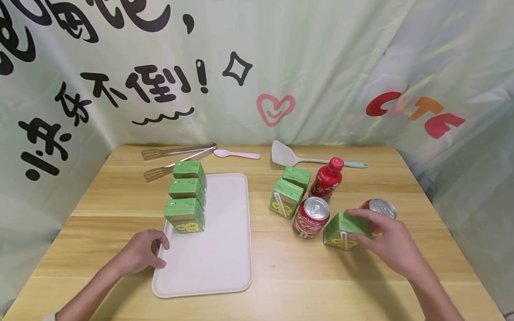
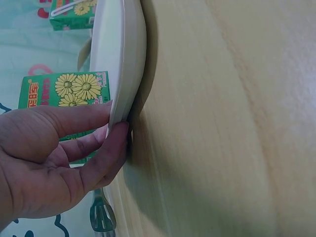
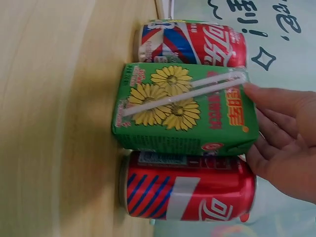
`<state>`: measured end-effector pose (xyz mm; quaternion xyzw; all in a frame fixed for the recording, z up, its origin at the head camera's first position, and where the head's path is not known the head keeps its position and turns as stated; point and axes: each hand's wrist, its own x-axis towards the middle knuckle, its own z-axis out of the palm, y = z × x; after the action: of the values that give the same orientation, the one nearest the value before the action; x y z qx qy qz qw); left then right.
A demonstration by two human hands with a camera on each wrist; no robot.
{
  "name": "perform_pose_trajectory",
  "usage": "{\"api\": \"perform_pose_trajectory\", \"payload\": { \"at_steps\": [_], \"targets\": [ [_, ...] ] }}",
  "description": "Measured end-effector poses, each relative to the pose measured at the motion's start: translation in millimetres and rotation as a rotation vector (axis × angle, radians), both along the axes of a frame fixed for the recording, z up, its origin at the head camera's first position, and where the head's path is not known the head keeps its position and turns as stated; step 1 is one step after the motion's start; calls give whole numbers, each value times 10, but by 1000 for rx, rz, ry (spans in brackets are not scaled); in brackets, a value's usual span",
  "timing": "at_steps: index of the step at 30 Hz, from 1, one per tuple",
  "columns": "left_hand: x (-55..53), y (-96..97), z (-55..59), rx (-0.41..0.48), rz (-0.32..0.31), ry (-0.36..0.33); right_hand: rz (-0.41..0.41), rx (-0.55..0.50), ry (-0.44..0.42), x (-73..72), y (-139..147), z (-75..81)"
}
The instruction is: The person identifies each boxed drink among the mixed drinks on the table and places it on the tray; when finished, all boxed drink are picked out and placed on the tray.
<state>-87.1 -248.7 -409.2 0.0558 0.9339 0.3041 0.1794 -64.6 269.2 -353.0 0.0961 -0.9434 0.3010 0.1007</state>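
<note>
My left hand (image 1: 138,252) pinches the left rim of a pale rectangular tray (image 1: 226,263) between thumb and fingers, as the left wrist view shows. Three green drink cartons (image 1: 184,216) stand in a row along that tray's left side. On the right, my right hand (image 1: 391,243) holds another green carton (image 3: 182,111) near its top, thumb on one side and fingers on the other. This carton has yellow flowers and a white straw on its front. It stands between two red soda cans, the left one (image 1: 311,218) and the right one (image 1: 383,207), the latter partly hidden by my hand.
Two more green cartons (image 1: 286,198) stand between the tray and the cans, beside a red bottle (image 1: 327,178). Along the back lie metal tongs (image 1: 176,151), a pink spoon (image 1: 238,154) and a spatula (image 1: 285,154). A printed curtain (image 1: 329,67) hangs behind the wooden table (image 1: 289,276).
</note>
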Motion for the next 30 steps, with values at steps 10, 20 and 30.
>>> {"api": "perform_pose_trajectory", "payload": {
  "at_steps": [10,20,30],
  "targets": [
    [8,-2,8,18,-27,33,-149,-12,6,87,-84,-84],
    [6,5,13,19,-27,26,-229,-110,-63,175,-46,-211],
    [16,3,-2,24,-13,17,-229,-85,25,189,-69,-271]
  ]
}}
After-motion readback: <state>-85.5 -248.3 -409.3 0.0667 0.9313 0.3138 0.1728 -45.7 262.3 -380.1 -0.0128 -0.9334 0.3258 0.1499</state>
